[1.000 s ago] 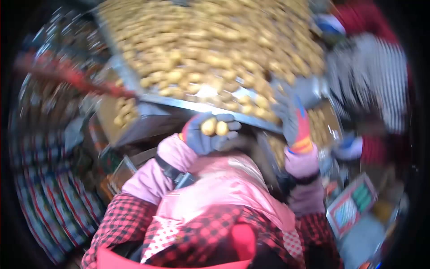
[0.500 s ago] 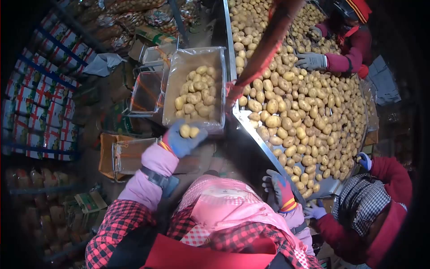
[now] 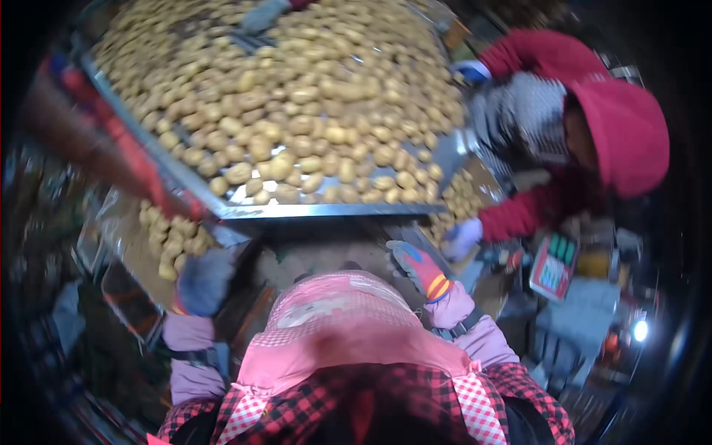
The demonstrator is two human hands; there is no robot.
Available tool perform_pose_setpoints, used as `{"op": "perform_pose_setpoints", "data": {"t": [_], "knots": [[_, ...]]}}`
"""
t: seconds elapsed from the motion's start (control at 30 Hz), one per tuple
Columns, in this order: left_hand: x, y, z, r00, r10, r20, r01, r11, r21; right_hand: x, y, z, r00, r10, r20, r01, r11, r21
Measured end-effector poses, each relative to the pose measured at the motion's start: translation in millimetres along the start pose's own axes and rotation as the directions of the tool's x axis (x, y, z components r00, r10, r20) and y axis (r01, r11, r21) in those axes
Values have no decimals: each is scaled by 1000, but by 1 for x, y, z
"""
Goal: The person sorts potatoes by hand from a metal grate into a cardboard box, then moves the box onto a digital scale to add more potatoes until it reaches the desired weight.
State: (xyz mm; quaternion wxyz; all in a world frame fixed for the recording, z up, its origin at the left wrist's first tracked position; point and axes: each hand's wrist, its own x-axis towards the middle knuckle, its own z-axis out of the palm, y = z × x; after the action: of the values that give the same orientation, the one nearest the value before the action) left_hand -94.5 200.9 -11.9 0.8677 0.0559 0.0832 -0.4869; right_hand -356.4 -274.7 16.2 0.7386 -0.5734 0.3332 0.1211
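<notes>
My left hand [image 3: 205,283], in a blue-grey glove, is at the near edge of a lined box of potatoes [image 3: 174,239] on the left. It is blurred, its fingers are hard to make out, and no potato shows in it. My right hand [image 3: 415,268], in a grey, red and yellow glove, hangs below the metal edge of the sorting table, its fingers apart and holding nothing. Many potatoes [image 3: 304,96] cover the table [image 3: 326,211] in front of me.
A co-worker in red sleeves and hood [image 3: 623,133] leans in at the right, a gloved hand over another box of potatoes [image 3: 461,199]. A co-worker's gloved hand [image 3: 265,15] reaches over the table's far side. A red-wrapped post [image 3: 119,141] slants at the left.
The view has swung back toward the table. Two potatoes lay in my left hand before; none shows there now, and that hand is beside the left box. My right hand stays near the table edge.
</notes>
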Motion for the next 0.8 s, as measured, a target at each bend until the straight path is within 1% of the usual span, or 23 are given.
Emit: {"op": "perform_pose_setpoints", "data": {"t": [0.03,0.07,0.1,0.13,0.17,0.27,0.3,0.33,0.37,0.4,0.43,0.47,0.5,0.57,0.6,0.63,0.67,0.7,0.73,0.77,0.8], "knots": [[26,-39,6,979,-200,31,199,980,27,-6,13,-8,998,40,-44,-36,995,95],[45,-61,7,933,-359,-14,359,930,80,-20,26,-10,992,62,-106,-50,992,114],[65,-78,29,896,-416,-157,442,873,206,-32,39,-13,984,83,-155,-63,989,131],[87,-91,55,846,-440,-299,524,790,319,-43,52,-18,974,104,-201,-75,986,147],[105,-100,74,826,-459,-328,558,746,363,-54,66,-23,978,70,-198,-46,991,125],[148,-106,68,875,-377,-303,480,749,456,-67,130,-43,971,13,-238,27,986,165],[163,-98,59,890,-322,-324,447,756,478,-71,152,-53,968,0,-252,37,989,141],[177,-96,60,919,-227,-324,363,809,463,-75,153,-49,967,8,-253,63,961,270],[191,-90,60,972,-103,-210,227,622,749,-81,153,-48,966,15,-256,89,916,392],[207,-74,44,983,-16,-181,152,620,770,-88,152,-50,963,23,-267,120,856,503],[224,-58,28,986,70,-150,77,608,790,-85,169,-56,955,5,-298,156,843,515],[253,-30,2,953,112,-280,77,808,585,-79,198,-63,934,-77,-348,209,909,361],[285,-4,1,970,-244,-1,206,816,540,-71,230,-73,903,-156,-401,250,949,192],[311,-35,38,969,-228,93,129,793,596,-80,233,-86,858,-128,-497,249,950,187],[307,-56,43,993,-110,31,63,757,651,-89,208,-84,862,-23,-506,236,902,362],[302,-76,49,999,10,-31,15,704,710,-91,189,-87,877,66,-476,223,821,525],[308,-84,40,989,-146,0,101,680,726,-89,188,-94,874,59,-482,244,805,541],[300,-110,52,982,-83,-170,180,679,712,-88,191,-98,877,54,-478,257,788,560],[288,-143,55,938,-11,-346,259,685,681,-86,198,-103,882,61,-467,255,771,584],[285,-159,60,938,-183,-294,341,641,688,-84,211,-106,889,-12,-457,313,743,591],[283,-173,68,905,-340,-256,416,583,697,-83,223,-110,892,-84,-444,367,709,602]]}}
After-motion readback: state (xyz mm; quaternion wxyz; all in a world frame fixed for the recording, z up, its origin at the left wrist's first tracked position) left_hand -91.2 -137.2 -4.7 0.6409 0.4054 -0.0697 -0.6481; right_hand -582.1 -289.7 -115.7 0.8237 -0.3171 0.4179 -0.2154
